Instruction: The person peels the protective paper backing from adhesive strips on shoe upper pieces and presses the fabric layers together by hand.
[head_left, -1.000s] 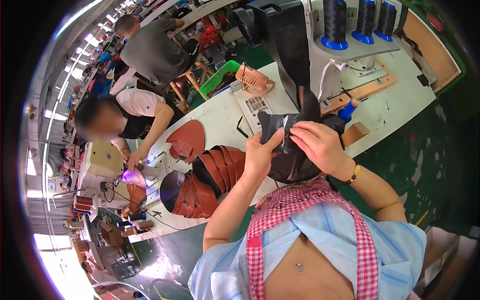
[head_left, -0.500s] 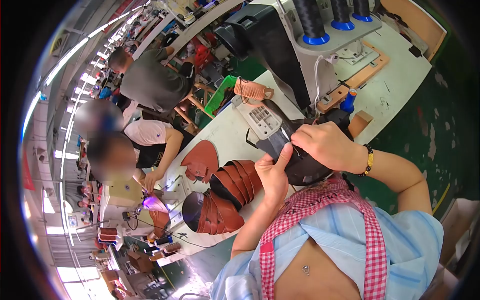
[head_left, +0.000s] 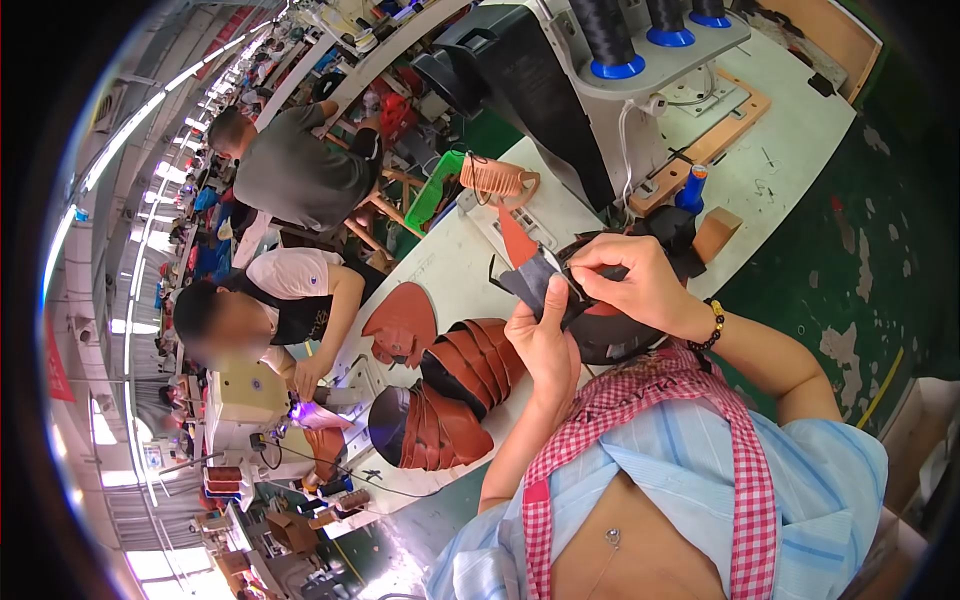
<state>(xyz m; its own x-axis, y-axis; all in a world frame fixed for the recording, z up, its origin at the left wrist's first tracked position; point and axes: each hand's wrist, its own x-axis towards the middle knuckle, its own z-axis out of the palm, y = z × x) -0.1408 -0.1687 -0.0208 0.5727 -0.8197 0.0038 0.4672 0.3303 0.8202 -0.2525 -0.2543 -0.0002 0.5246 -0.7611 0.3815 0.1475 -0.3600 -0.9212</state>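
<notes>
My left hand is closed on a leather piece, thumb laid along its near side. One face of this piece is dark grey-black, and a reddish-brown tip sticks up at the far end. My right hand is at the right edge of the leather piece, thumb and fingers pinched together. What lies in that pinch is too small or hidden to make out. Just left of my left hand, stacked reddish-brown leather parts with black linings lie on the white table. A second stack sits nearer.
A sewing machine carries black thread cones on blue bases. Near it stand a blue bottle and a small orange fan. Across the table a co-worker works at another machine. A flat leather piece lies between.
The leather piece has been turned in my hands, so its reddish-brown tip now shows pointing up. My right hand has shifted slightly left.
</notes>
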